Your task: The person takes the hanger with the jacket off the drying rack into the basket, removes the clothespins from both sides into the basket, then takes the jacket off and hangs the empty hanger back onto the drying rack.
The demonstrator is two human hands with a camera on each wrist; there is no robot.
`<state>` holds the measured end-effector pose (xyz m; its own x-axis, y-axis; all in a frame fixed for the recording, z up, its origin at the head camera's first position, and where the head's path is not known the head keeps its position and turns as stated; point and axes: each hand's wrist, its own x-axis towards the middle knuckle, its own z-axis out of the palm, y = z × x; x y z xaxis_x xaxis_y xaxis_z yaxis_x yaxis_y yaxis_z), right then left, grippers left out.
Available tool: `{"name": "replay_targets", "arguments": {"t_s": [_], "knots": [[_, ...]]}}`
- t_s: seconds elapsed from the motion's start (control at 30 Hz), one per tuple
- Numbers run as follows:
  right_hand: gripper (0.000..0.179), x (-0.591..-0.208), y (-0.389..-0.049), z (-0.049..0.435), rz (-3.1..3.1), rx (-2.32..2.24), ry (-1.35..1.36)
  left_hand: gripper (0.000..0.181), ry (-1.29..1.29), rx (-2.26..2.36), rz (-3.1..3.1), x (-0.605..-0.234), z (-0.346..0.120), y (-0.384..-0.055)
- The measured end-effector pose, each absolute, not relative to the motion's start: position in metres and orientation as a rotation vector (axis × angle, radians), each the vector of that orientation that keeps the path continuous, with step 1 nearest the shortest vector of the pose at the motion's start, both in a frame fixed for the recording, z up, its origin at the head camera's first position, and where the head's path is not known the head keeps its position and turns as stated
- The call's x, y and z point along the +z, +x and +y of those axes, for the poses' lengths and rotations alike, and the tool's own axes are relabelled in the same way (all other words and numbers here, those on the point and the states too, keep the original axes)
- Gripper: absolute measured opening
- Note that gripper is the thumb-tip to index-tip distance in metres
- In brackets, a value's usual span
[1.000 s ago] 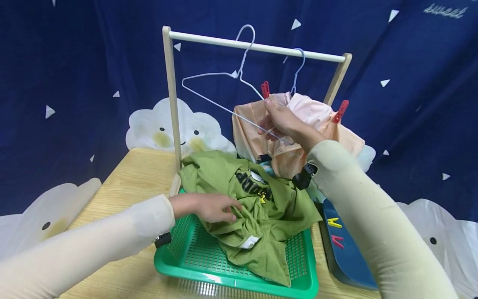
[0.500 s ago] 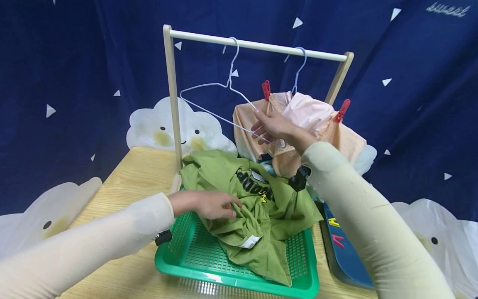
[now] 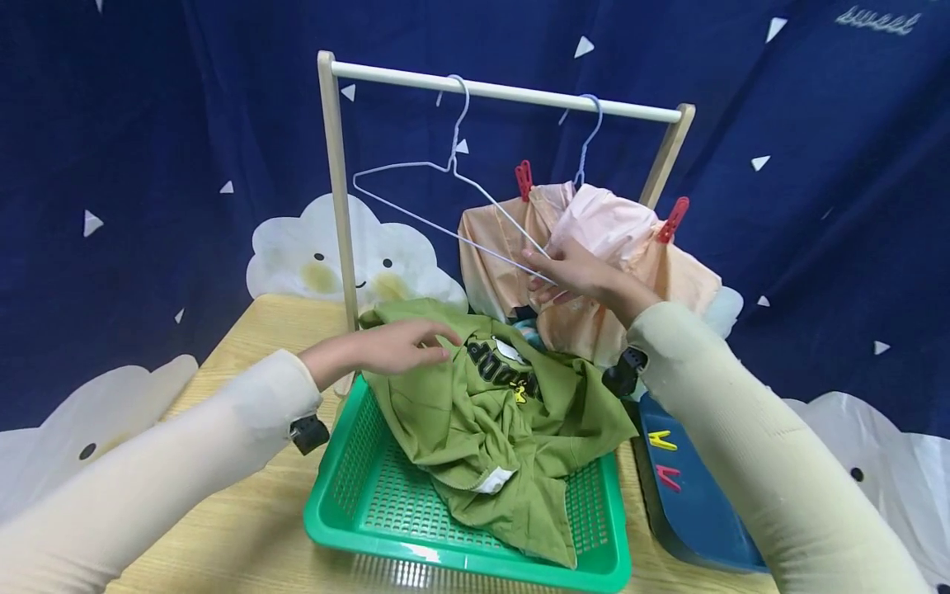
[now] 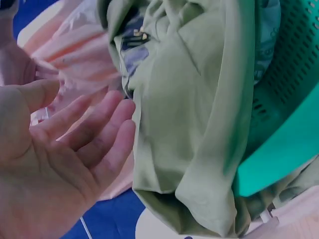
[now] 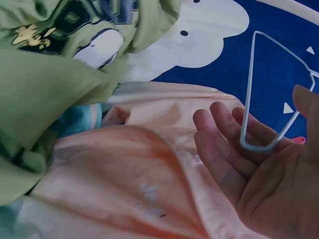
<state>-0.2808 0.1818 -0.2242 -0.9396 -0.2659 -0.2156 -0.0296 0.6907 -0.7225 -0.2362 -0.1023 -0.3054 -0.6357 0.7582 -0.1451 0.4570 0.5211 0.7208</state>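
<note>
A white wire hanger [image 3: 454,153] hangs by its hook on the rail of a small clothes rack [image 3: 512,94]. My right hand [image 3: 575,268] is at the hanger's right end, its corner lying across the loosely spread fingers [image 5: 224,167] with the thumb held away. Over the green garment [image 3: 445,412], which has a dark printed front, my left hand [image 3: 393,346] hovers with relaxed fingers and holds nothing. That garment lies heaped in a green perforated basket [image 3: 371,546]. Behind my right hand a peach garment [image 3: 486,268] hangs from a bluish hanger [image 3: 594,132].
Red clothespins [image 3: 674,221] grip the peach garment. Right of the basket sits a dark blue case [image 3: 701,520] with a yellow clothespin [image 3: 662,440] and a pinkish-red clothespin [image 3: 668,477] on it. A wooden tabletop [image 3: 245,363] carries everything; a navy curtain hangs behind.
The white hanger's hook has come down and left onto the rail. My right hand has shifted slightly right and down. My left hand has risen up and left off the green garment.
</note>
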Motion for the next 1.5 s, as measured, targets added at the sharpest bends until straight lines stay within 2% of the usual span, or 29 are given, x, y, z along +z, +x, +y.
{"name": "replay_targets", "arguments": {"t_s": [0.6, 0.8, 1.07, 1.23, 1.33, 1.5], "knots": [[0.039, -0.278, -0.257, 0.223, 2.684, -0.787, -0.373, 0.036, 0.797, 1.121, 2.666, -0.317, -0.13, -0.269], [0.041, -0.297, -0.246, 0.232, 2.77, -0.607, -0.412, 0.047, 0.671, 1.01, 2.728, -0.321, -0.138, -0.273], [0.052, -0.322, -0.24, 0.242, 2.769, -0.534, -0.365, 0.079, 0.431, 0.901, 2.607, -0.341, -0.148, -0.278], [0.053, -0.337, -0.238, 0.247, 2.78, -0.516, -0.381, 0.09, 0.281, 0.862, 2.441, -0.347, -0.147, -0.278], [0.047, -0.346, -0.238, 0.249, 2.823, -0.556, -0.418, 0.09, 0.24, 0.872, 2.404, -0.35, -0.147, -0.278], [0.035, -0.355, -0.24, 0.251, 2.853, -0.675, -0.463, 0.08, 0.267, 0.928, 2.408, -0.354, -0.146, -0.279]]}}
